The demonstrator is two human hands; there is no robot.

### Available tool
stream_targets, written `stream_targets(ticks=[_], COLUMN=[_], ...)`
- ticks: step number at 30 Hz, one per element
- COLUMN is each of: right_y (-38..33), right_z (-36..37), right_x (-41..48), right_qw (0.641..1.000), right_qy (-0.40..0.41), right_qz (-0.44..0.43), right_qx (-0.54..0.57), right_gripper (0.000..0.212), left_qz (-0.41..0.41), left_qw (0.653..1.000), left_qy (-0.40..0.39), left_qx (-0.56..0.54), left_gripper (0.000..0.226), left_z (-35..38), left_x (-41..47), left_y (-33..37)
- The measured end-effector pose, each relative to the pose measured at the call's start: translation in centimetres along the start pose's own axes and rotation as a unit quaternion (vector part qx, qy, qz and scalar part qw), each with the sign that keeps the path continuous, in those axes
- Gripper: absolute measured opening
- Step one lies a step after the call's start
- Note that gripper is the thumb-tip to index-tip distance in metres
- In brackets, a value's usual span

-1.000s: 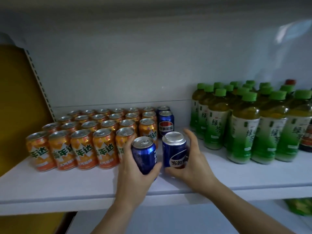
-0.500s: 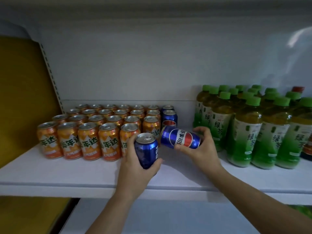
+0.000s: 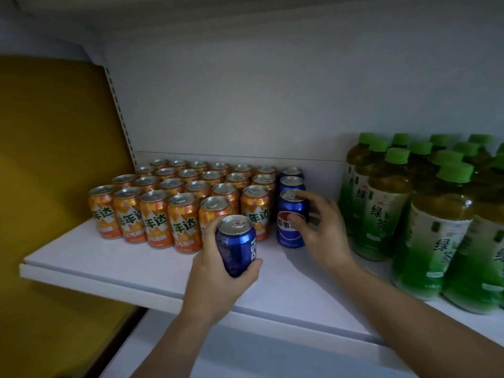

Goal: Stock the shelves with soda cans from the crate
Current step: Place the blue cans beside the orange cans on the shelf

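So the left hand [image 3: 215, 274] is wrapped around a held blue can [image 3: 234, 241], fingers curled behind it and the thumb hooked across the lower front. It's a proper full grip, and the can is up off the shelf [image 3: 95, 257], near the front edge and tipped a bit toward the camera so you see the silver top and pull tab. The right hand [image 3: 324, 236] is on the front blue can [image 3: 286, 208], which is standing upright on the shelf. The thumb is pressed on the red-white-blue logo and the fingertips are curled over the top rim on the far side, so it's a loose pinch rather than a whole-hand grab. That can sits at the front of a single-file column, with two more blue cans [image 3: 291, 183] right behind it running back toward the white back panel [image 3: 231, 105]. Just left of that column, touching or very nearly, is a big block of orange cans [image 3: 156, 216], several rows deep and all upright. The held can is in front of the right end of that block and hides part of one orange can. Off to the right, with a gap of bare shelf between, are the green tea bottles [image 3: 433, 241] with green caps, packed close together. A yellow side panel [image 3: 49, 159] closes off the left end of the shelf.
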State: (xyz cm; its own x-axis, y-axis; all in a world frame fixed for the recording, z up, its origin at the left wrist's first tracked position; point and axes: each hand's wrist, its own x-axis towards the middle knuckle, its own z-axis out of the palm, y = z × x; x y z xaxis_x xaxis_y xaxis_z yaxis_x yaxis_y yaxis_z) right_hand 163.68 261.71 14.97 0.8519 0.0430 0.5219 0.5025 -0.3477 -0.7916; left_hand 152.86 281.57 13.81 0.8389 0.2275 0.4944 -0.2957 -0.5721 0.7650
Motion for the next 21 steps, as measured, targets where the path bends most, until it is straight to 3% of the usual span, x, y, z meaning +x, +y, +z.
stream_targets(ticks=[8,12,21], right_y=[0.0,0.3,0.6], right_z=[-0.3,0.0,0.5], right_x=[1.3,1.1,0.1], right_qw=[0.998,0.999,0.994], right_qy=[-0.05,-0.03,0.027], right_qz=[-0.03,-0.028,-0.081], right_qx=[-0.009,0.017,-0.065], right_gripper=[0.046,0.046,0.054], left_qz=[-0.012,-0.008,-0.006], left_qw=[0.999,0.999,0.999], left_qy=[0.011,0.006,-0.038], left_qx=[0.029,0.05,0.025], left_gripper=[0.093,0.099,0.11], left_z=[0.4,0.4,0.4], left_x=[-0.2,-0.3,-0.2], left_y=[0.2,0.2,0.2])
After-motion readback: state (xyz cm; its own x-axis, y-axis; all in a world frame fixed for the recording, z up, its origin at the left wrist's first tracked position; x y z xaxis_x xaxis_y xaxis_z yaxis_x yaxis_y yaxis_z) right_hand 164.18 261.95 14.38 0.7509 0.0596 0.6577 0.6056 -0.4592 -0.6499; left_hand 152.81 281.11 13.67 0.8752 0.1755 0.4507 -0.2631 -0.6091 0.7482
